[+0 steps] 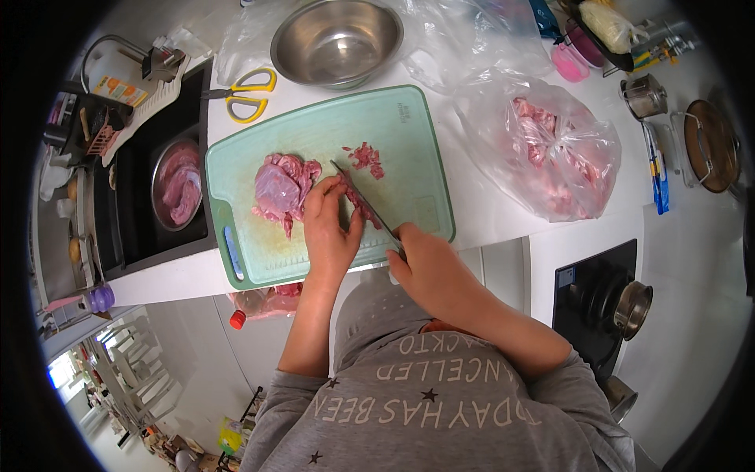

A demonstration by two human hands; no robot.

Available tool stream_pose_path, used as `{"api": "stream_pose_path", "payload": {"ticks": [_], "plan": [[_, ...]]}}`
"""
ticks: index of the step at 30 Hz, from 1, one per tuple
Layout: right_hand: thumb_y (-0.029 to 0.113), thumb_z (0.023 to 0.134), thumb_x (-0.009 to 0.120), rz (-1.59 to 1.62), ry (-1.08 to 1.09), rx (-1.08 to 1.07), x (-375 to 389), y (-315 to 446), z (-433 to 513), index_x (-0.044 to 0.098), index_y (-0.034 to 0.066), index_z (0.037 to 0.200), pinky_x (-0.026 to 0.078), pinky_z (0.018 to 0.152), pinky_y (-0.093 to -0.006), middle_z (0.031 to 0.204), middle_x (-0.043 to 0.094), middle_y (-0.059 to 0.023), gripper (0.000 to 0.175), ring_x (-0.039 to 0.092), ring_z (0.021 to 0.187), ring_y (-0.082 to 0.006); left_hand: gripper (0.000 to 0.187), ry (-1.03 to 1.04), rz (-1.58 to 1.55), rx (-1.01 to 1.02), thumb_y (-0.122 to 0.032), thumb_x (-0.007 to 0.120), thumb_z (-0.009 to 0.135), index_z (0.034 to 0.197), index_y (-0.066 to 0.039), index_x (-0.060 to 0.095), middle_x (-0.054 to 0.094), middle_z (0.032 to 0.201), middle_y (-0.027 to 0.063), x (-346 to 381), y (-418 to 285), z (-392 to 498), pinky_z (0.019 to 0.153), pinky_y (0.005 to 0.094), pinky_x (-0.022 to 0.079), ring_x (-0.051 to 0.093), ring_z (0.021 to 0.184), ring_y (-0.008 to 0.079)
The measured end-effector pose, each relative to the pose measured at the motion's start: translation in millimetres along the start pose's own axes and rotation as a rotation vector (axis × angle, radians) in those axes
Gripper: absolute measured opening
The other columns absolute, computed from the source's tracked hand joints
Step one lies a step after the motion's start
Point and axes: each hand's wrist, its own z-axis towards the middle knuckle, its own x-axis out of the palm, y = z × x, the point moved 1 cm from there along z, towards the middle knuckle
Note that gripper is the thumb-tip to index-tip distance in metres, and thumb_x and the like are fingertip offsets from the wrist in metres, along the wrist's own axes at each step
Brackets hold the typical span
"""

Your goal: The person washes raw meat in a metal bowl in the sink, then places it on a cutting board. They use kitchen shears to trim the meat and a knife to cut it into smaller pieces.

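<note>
A green-rimmed cutting board [389,112] lies on the white counter. In my right hand [422,253] is the handle of a kitchen knife [377,219], its blade slanting up and left across the board. My left hand [331,227] has bent fingertips and thumb against a narrow strip of raw meat [354,197] along the blade, partly hidden by the fingers and knife. Just left of that hand rests a larger piece of raw meat [282,186]. Small chopped meat bits [365,158] lie beyond the knife tip.
A steel bowl [339,44] stands behind the board, beside yellow-handled scissors [245,94]. To the left, a dark sink [135,230] holds a metal bowl of meat [180,192]. At right sits a plastic bag of raw meat [545,153]; a black cooktop [581,307] lies nearer me.
</note>
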Motion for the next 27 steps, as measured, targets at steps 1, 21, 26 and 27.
{"api": "stream_pose_path", "payload": {"ticks": [1,21,26,27], "plan": [[0.016,0.091,0.053,0.006,0.007,0.007,1,1,0,0.05,-0.0076,0.1,0.045,0.065,-0.0483,0.073,0.059,-0.0269,0.026,0.06,0.074,-0.0448,0.038,0.013,0.006,0.008,0.001,0.07,0.066,0.103,0.003,0.058,0.056,0.114,0.0169,0,1,0,0.09,0.04,0.044,0.054,0.106,0.035],[0.015,0.095,0.045,-0.022,-0.001,0.043,8,23,-5,0.046,-0.0083,0.092,0.048,0.053,-0.0473,0.059,0.056,-0.0251,0.023,0.06,0.051,-0.0391,0.043,0.117,-0.044,0.022,0.003,0.07,0.061,0.102,0.003,0.057,0.055,0.113,0.0162,-2,11,6,0.086,0.0397,0.046,0.054,0.102,0.0354],[0.016,0.095,0.045,-0.008,0.022,0.092,4,21,-1,0.046,-0.0081,0.091,0.047,0.058,-0.0493,0.064,0.057,-0.0279,0.025,0.06,0.061,-0.0443,0.044,0.119,-0.078,0.038,0.002,0.071,0.061,0.103,0.003,0.057,0.055,0.113,0.0164,-4,11,7,0.087,0.0395,0.046,0.054,0.104,0.0352],[0.017,0.095,0.045,-0.016,0.032,0.104,3,20,0,0.046,-0.0081,0.091,0.046,0.059,-0.0497,0.064,0.057,-0.0283,0.025,0.06,0.064,-0.0452,0.044,0.112,-0.077,0.041,0.002,0.071,0.061,0.103,0.002,0.057,0.055,0.114,0.0164,-4,11,7,0.088,0.0395,0.046,0.054,0.104,0.0351]]}}
